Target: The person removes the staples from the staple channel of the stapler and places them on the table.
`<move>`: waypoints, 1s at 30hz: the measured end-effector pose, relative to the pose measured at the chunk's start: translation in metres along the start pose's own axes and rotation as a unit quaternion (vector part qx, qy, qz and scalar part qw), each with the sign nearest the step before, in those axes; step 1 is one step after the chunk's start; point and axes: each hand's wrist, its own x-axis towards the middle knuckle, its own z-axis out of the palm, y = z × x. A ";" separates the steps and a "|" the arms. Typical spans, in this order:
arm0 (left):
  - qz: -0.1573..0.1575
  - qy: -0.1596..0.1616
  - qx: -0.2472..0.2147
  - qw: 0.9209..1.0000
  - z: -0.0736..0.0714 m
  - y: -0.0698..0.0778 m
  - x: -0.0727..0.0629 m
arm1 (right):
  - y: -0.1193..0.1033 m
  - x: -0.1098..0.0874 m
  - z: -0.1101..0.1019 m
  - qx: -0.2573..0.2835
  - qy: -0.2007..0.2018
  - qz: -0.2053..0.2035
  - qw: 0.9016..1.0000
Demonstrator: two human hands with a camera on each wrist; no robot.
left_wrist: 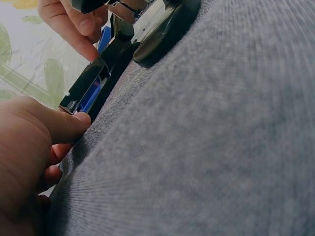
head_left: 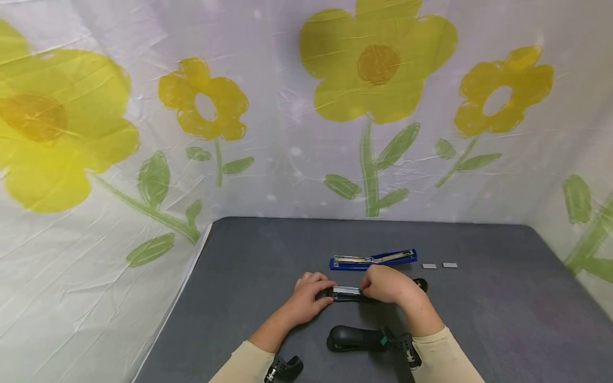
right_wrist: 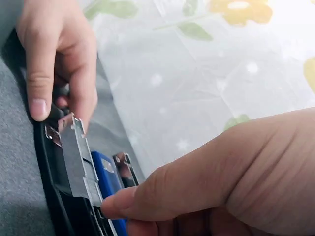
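An opened black stapler (head_left: 348,298) lies across the table, its silvery staple channel (right_wrist: 77,160) showing. My left hand (head_left: 306,299) grips its left end, thumb on the near side and fingers on the far side. At the middle of the same stapler, my right hand (head_left: 387,283) has its fingers curled. In the right wrist view, the right thumb (right_wrist: 123,200) and fingers pinch at the channel's edge. The right hand covers part of the stapler in the head view. Just behind lies an opened blue stapler (head_left: 342,264) with its metal rail exposed.
A second black stapler (head_left: 354,338) lies closed in front of the hands, beneath the right forearm. Two small pale staple strips (head_left: 429,266) lie to the right of the blue stapler. A flowered curtain (head_left: 282,159) hangs behind the grey table (head_left: 258,255).
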 end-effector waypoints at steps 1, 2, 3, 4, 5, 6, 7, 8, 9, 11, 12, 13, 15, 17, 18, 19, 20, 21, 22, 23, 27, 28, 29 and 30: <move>0.004 0.001 -0.002 1.000 0.001 0.000 0.001 | -0.001 0.000 0.001 -0.004 0.003 0.002 1.000; 0.008 0.002 -0.003 1.000 0.001 0.001 0.002 | -0.001 0.000 0.002 -0.008 0.008 0.005 1.000; 0.011 0.002 -0.005 1.000 0.002 0.001 0.002 | -0.001 -0.001 0.003 -0.013 0.015 0.009 1.000; 0.014 0.002 -0.007 1.000 0.003 0.001 0.003 | -0.002 -0.002 0.005 -0.020 0.024 0.011 0.999; 0.016 0.002 -0.008 1.000 0.004 0.001 0.003 | -0.003 -0.003 0.007 -0.023 0.033 0.015 0.999; 0.018 0.003 -0.008 1.000 0.004 0.001 0.003 | -0.004 -0.004 0.010 -0.027 0.045 0.019 0.998; 0.018 0.004 -0.008 1.000 0.005 0.001 0.003 | -0.004 -0.004 0.013 -0.032 0.055 0.021 0.998; 0.017 0.005 -0.009 1.000 0.005 0.001 0.002 | -0.006 -0.005 0.016 -0.038 0.066 0.023 0.997; 0.017 0.008 -0.011 1.000 0.005 0.000 0.001 | -0.007 -0.006 0.019 -0.044 0.076 0.025 0.996; 0.017 0.013 -0.013 1.000 0.004 -0.001 0.000 | -0.009 -0.007 0.025 -0.049 0.089 0.028 0.994; 0.015 0.015 -0.014 1.000 0.003 -0.001 -0.001 | -0.010 -0.007 0.028 -0.047 0.095 0.032 0.994; 0.014 0.017 -0.014 1.000 0.002 -0.002 -0.001 | -0.011 -0.007 0.031 -0.046 0.101 0.036 0.993; 0.012 0.021 -0.015 1.000 0.001 -0.003 -0.002 | -0.012 -0.007 0.035 -0.041 0.113 0.057 0.991; 0.008 0.021 -0.013 1.000 -0.001 -0.003 -0.001 | -0.012 -0.008 0.038 -0.024 0.129 0.081 0.988; 0.007 0.023 -0.012 1.000 -0.001 -0.003 -0.001 | -0.012 -0.008 0.039 -0.018 0.135 0.092 0.986; 0.007 0.024 -0.012 1.000 -0.002 -0.002 0.000 | -0.012 -0.009 0.040 -0.010 0.138 0.098 0.985; 0.005 0.023 -0.013 1.000 -0.002 -0.002 0.000 | -0.011 -0.009 0.040 0.003 0.140 0.103 0.985; 0.004 0.022 -0.012 1.000 -0.002 -0.002 0.000 | -0.010 -0.009 0.040 0.015 0.140 0.105 0.984; 0.003 0.020 -0.012 1.000 -0.002 -0.002 0.000 | -0.010 -0.009 0.041 0.031 0.141 0.107 0.984; 0.002 0.018 -0.013 1.000 -0.002 -0.002 -0.001 | -0.009 -0.009 0.041 0.043 0.142 0.107 0.983; -0.001 0.010 -0.010 1.000 -0.001 -0.001 -0.002 | -0.006 -0.009 0.042 0.080 0.157 0.116 0.978; 0.001 0.011 -0.009 1.000 -0.001 -0.001 -0.002 | -0.006 -0.009 0.043 0.084 0.164 0.118 0.976; 0.003 0.012 -0.008 1.000 -0.001 -0.001 -0.001 | -0.005 -0.008 0.044 0.084 0.171 0.120 0.974; 0.004 0.014 -0.007 1.000 -0.001 -0.001 -0.001 | -0.005 -0.007 0.044 0.083 0.179 0.121 0.973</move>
